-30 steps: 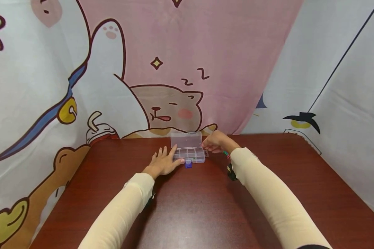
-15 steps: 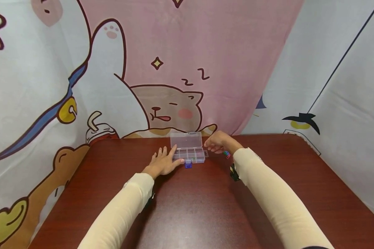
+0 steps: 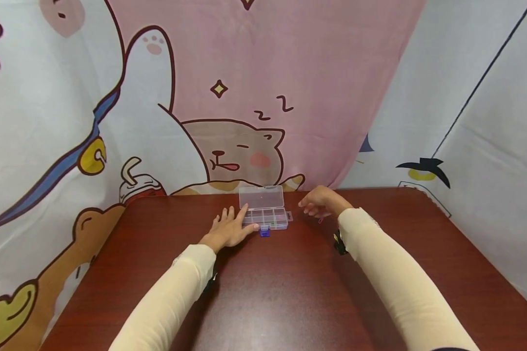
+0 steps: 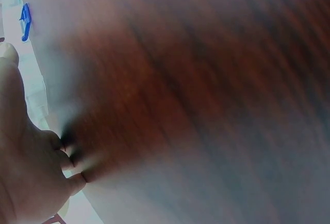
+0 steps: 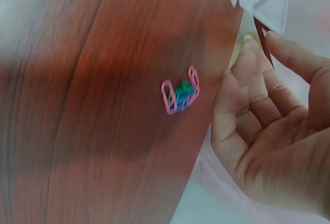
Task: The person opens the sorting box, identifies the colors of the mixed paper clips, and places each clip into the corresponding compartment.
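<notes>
- Compartment box (image 3: 269, 214), clear and shallow, is set near the far edge of the table (image 3: 290, 273), between the two hands; its left end is touched by the left hand (image 3: 228, 230), whose fingers are spread wide, with nothing gripped. The box is presumably steadied this way, so that it is not slid by small pushes.
- The lid (image 3: 262, 197) is raised along the far side, so the compartments are laid bare from above; whether it is propped by the printed cloth (image 3: 347, 97) behind cannot be told. A green thing (image 3: 273, 223), too small to be named, is seen in a front compartment.
- The box's long axis is laid left to right, roughly parallel to the far table edge. The blue latch (image 3: 265, 233) is turned toward the person and the hinge away, so reach is probably unhindered by the lid.
- The clear hang tab (image 3: 289, 216) is pointed right.
- The right hand (image 3: 324, 201) is held right of the box, fingers loosely bent, thumb and fingertips narrowly parted; nothing is seen pinched.
- Paper clips (image 5: 181, 101), pink, blue and green, are bunched on the table by that hand, apart from the box, apparently for short reach. Two pink loops are splayed slightly, one at each side; the other clips' axes cannot be told.
</notes>
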Available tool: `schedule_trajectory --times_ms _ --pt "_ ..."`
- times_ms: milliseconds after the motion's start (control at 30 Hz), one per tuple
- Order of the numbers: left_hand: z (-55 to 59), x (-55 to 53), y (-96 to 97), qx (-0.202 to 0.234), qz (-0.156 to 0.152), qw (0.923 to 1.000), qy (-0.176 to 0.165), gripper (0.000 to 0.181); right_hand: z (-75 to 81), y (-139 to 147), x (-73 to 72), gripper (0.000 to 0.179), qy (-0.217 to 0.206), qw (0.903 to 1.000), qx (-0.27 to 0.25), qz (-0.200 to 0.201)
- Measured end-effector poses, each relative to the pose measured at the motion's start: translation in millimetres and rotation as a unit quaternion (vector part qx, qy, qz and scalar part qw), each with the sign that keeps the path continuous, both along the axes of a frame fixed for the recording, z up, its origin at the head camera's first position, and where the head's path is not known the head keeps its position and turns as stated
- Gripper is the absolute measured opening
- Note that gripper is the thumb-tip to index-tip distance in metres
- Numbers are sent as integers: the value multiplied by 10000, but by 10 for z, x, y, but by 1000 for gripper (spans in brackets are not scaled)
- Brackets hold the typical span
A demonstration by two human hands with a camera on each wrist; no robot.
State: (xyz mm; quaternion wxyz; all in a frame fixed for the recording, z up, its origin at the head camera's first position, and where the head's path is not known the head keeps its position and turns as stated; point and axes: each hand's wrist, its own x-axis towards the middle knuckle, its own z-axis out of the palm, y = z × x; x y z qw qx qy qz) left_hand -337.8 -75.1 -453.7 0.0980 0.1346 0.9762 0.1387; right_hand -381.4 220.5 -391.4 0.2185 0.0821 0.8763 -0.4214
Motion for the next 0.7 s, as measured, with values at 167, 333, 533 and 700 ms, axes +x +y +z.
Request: schedule_trajectory --times_ms 167,333,533,700 --pt "10 7 -2 21 15 10000 -30 85 51 198 41 39 -297 9993 -150 -162" --pt "-9 1 -13 50 -2 10000 20 84 85 396 97 37 -635 9971 -258 -335" --pt "-40 -3 -16 112 -11 9999 -10 85 45 576 144 34 -1054 9933 -261 -387" --pt "-41 -10 -2 99 -8 9999 13 85 -20 625 163 33 -1169 9920 -204 -440"
